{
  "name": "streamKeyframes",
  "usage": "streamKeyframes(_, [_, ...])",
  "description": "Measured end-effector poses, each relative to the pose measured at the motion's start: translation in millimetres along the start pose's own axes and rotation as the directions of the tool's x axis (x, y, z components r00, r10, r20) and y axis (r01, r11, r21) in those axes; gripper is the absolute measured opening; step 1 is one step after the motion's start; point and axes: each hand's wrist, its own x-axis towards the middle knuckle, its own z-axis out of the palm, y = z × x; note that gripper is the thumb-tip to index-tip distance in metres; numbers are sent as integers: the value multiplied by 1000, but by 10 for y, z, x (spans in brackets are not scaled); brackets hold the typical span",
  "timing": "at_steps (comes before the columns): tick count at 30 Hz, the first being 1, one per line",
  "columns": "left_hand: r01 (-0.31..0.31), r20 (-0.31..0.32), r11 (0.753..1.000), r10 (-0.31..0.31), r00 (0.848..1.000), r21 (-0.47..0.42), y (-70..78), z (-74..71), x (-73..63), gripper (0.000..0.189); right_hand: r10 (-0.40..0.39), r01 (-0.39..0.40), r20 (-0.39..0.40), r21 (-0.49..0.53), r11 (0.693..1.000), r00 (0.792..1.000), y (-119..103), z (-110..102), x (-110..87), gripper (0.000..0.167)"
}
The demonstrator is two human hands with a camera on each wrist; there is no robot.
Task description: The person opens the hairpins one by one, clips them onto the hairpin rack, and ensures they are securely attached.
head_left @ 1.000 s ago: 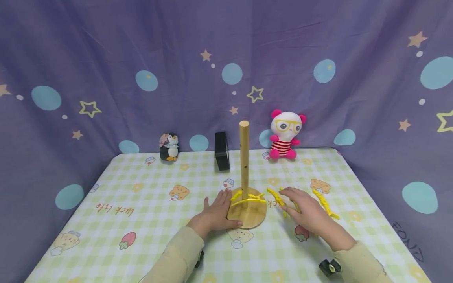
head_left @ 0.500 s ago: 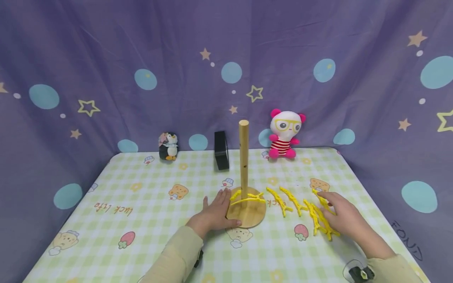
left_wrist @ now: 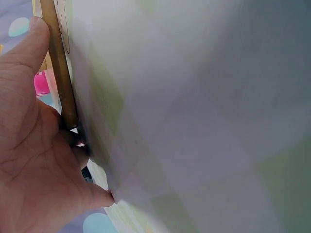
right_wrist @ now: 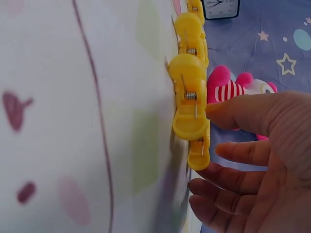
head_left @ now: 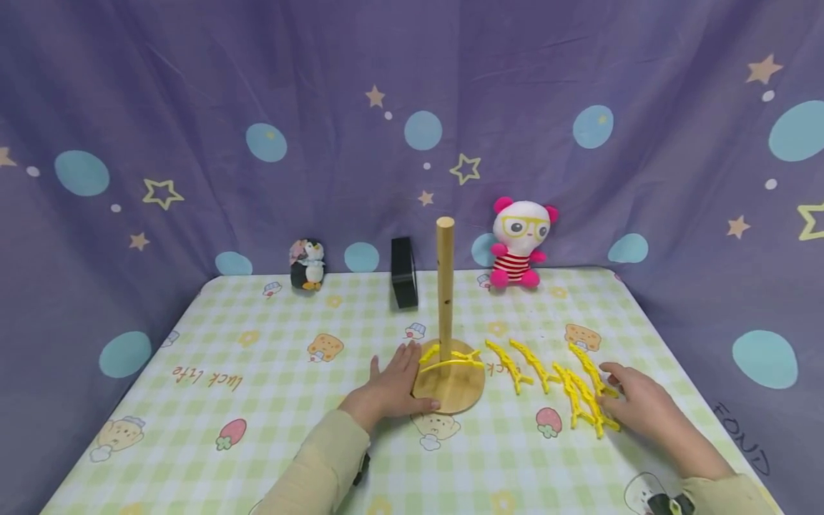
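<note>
My left hand [head_left: 389,386] rests against the round base [head_left: 453,400] of an upright wooden stand [head_left: 445,286], straight fingers along its left rim and thumb on its front. The left wrist view shows the thumb [left_wrist: 39,34] on the base's edge. A yellow spring clip [head_left: 460,363] sits low at the post, its two arms on either side. More clips lie in a loose row to the right, including one curved clip [head_left: 505,361]. Beside the rightmost clips is my right hand [head_left: 644,404], fingers bent loosely; a fingertip nears the clip handle [right_wrist: 190,124], contact unclear.
A black-cased clock [head_left: 404,273] stands behind the post, its dial visible in the right wrist view. At the back edge are a penguin toy [head_left: 307,266] and a pink-and-white plush [head_left: 518,243]. A checked cloth [head_left: 257,443] covers the table; a purple curtain [head_left: 347,57] hangs behind.
From over the middle clips, my right hand has moved to the right, past the rightmost ones, uncovering several clips on the cloth. The left hand and stand stay put.
</note>
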Motion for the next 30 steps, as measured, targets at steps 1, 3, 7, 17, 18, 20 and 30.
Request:
streamKeyframes(1, [1, 1, 1000, -1, 1000, 0, -4, 3, 4, 109, 6, -6, 11, 0, 1000, 1000, 2, -4, 6, 62])
streamKeyframes(3, [5, 7, 1000, -5, 1000, 1, -11, 9, 12, 109, 12, -12, 31, 1, 1000, 999, 11, -9, 18, 63])
streamKeyframes(7, [5, 10, 1000, -5, 1000, -1, -26, 30, 22, 109, 7, -7, 51, 0, 1000, 999, 34, -11, 32, 61])
streamKeyframes(17, [13, 2, 1000, -13, 1000, 6, -5, 18, 7, 109, -31, 31, 21, -39, 999, 999, 42, 20, 49, 63])
streamKeyframes(18, [14, 3, 1000, -14, 1000, 9, -8, 19, 11, 110, -28, 29, 21, -43, 999, 999, 43, 22, 57, 63])
streamKeyframes(20, [15, 4, 1000, -16, 1000, 11, -10, 19, 15, 110, -21, 22, 18, -49, 999, 1000, 44, 29, 73, 65])
streamKeyframes(30, [25, 9, 1000, -25, 1000, -5, -32, 55, 36, 111, 4, -4, 4, -67, 998, 1000, 51, 36, 101, 53])
